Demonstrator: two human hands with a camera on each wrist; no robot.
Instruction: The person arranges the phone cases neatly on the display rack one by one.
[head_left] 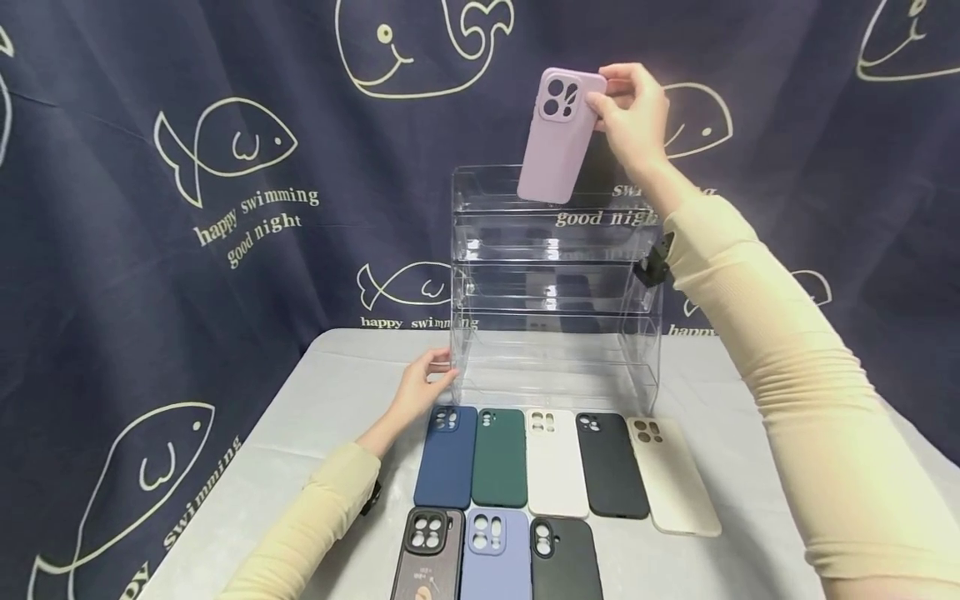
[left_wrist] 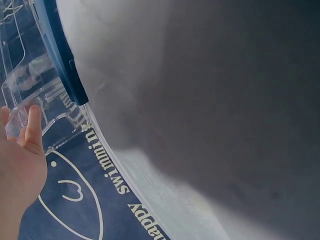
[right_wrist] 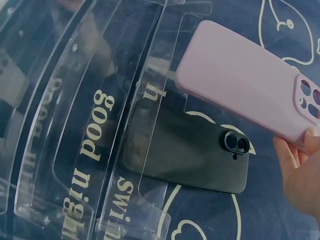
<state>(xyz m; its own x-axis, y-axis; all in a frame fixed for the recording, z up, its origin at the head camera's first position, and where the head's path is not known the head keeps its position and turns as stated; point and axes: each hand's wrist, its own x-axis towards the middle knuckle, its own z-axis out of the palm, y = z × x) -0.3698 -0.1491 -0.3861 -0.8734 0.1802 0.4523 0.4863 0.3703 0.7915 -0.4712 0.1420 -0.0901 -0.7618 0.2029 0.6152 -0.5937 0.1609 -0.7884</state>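
Note:
My right hand (head_left: pixel 637 117) pinches a light purple phone case (head_left: pixel 558 154) by its upper right edge, near the camera cutouts. The case is tilted and overlaps the top of a clear tiered display rack (head_left: pixel 555 379) in the head view. In the right wrist view, a black phone case (right_wrist: pixel 195 150) leans in the rack's top tier, beside the purple one. Low on the rack's left side, my left hand (head_left: pixel 416 387) holds the side panel between thumb and fingers. The left wrist view shows that hand (left_wrist: pixel 22 165) at the clear plastic, partly cut off.
Before the rack lies a row of phone cases: blue (head_left: pixel 446 462), green (head_left: pixel 500 462), white (head_left: pixel 557 467), black (head_left: pixel 611 467) and cream (head_left: pixel 675 479). Nearer are a patterned dark case (head_left: pixel 431 567), a periwinkle case (head_left: pixel 495 567) and another black case (head_left: pixel 570 571). A dark fish-print curtain (head_left: pixel 247 192) hangs behind the table (head_left: pixel 330 367).

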